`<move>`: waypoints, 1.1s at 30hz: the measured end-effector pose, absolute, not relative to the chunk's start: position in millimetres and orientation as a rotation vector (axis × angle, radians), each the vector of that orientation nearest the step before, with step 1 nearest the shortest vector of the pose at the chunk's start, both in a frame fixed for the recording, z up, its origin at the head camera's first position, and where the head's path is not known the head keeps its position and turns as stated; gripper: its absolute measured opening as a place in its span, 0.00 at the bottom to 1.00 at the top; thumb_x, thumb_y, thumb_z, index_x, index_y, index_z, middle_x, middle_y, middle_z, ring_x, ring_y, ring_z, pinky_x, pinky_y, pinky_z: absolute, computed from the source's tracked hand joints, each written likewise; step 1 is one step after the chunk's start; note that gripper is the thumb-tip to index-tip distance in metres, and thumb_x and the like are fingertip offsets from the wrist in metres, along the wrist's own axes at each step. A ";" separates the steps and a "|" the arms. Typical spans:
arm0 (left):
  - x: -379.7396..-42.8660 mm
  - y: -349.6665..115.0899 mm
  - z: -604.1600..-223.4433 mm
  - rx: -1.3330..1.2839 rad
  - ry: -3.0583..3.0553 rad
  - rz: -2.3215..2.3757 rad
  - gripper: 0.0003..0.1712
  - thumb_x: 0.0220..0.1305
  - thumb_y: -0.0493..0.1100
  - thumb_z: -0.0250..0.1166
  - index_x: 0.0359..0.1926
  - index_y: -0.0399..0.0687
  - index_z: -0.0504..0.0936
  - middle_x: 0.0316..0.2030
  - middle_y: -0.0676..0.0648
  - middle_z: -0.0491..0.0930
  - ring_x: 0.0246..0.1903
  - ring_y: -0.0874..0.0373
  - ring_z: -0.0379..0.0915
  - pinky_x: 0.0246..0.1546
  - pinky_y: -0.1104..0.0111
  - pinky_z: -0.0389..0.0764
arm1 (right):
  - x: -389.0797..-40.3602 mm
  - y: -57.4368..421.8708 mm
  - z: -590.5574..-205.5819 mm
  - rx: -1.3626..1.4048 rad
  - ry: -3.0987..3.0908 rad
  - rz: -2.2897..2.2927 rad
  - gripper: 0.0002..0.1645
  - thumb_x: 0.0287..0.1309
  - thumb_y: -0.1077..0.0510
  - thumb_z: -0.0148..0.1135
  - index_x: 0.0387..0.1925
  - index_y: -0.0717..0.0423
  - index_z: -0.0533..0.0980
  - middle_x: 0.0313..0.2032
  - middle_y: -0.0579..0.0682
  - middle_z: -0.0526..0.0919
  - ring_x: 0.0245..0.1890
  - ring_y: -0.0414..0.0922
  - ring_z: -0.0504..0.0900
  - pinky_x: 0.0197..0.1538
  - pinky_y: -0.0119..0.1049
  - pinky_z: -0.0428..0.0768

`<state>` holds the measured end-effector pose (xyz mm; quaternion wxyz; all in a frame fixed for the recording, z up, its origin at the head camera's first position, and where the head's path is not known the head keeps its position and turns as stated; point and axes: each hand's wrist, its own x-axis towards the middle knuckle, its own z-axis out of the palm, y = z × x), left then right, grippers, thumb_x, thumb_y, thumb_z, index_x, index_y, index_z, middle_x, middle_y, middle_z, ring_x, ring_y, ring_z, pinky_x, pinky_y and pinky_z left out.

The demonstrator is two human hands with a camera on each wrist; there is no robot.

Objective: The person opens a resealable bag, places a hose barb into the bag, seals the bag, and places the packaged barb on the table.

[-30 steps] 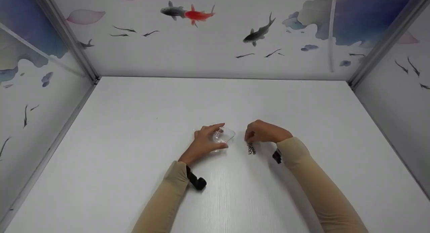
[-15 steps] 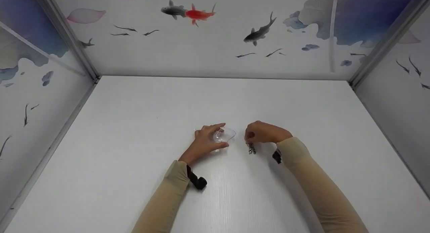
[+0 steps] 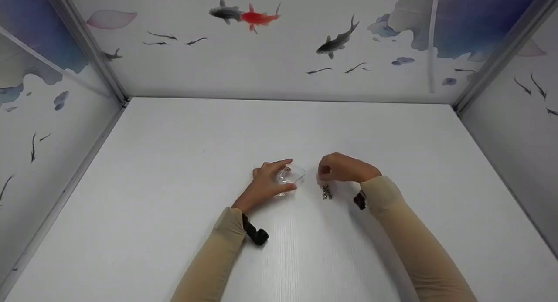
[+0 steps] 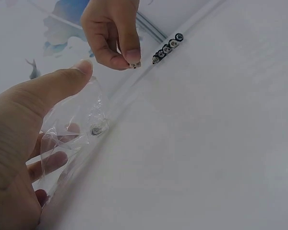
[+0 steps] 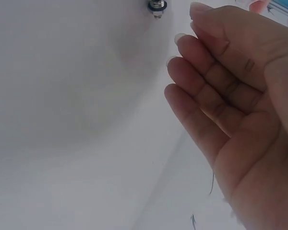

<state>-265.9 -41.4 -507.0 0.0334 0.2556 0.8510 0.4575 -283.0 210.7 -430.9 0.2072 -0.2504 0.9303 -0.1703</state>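
Observation:
My left hand [image 3: 264, 180] holds a clear plastic bag [image 4: 69, 136], with the thumb at one side and the fingers at the other, so its mouth gapes. Inside the bag lies a small metal fitting [image 4: 97, 129]. Just to the right, my right hand [image 3: 342, 167] pinches another small metal piece [image 4: 134, 65] between thumb and forefinger, as the left wrist view shows. Below that hand, a tight row of small metal fittings with black rings [image 4: 167, 48] rests on the table. The right wrist view catches one fitting's end [image 5: 157, 7]; the pinched piece is hidden there.
The white table [image 3: 174, 140] spreads around both hands. Printed panels with fish [image 3: 257, 18] stand behind it and at both sides, joined by grey metal corner posts [image 3: 87, 45]. A black wrist strap and camera [image 3: 257, 236] sits on the left wrist.
My right hand has risen slightly and drawn back from the row of metal fittings, which now shows more. The left hand and the bag stay nearly still.

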 end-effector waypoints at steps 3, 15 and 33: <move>-265.4 -41.4 -506.6 0.797 2.629 1.405 0.43 0.52 0.58 0.72 0.68 0.53 0.69 0.53 0.50 0.81 0.55 0.53 0.66 0.55 0.54 0.51 | -282.7 209.5 -427.7 -0.698 2.603 -0.470 0.06 0.61 0.58 0.63 0.38 0.54 0.82 0.38 0.48 0.83 0.39 0.43 0.78 0.47 0.41 0.79; -264.4 -41.7 -506.1 0.773 2.620 1.410 0.43 0.52 0.59 0.72 0.68 0.55 0.69 0.53 0.51 0.80 0.54 0.53 0.66 0.56 0.54 0.51 | -285.3 203.8 -417.9 -0.872 2.648 -0.585 0.06 0.61 0.58 0.63 0.37 0.56 0.82 0.37 0.48 0.83 0.41 0.44 0.79 0.49 0.42 0.78; -264.9 -40.3 -505.0 0.759 2.616 1.399 0.43 0.51 0.57 0.73 0.68 0.56 0.68 0.53 0.51 0.79 0.53 0.55 0.65 0.56 0.55 0.50 | -286.2 177.4 -408.8 -0.942 2.631 -0.612 0.08 0.61 0.58 0.63 0.40 0.57 0.82 0.40 0.49 0.84 0.43 0.45 0.81 0.50 0.42 0.79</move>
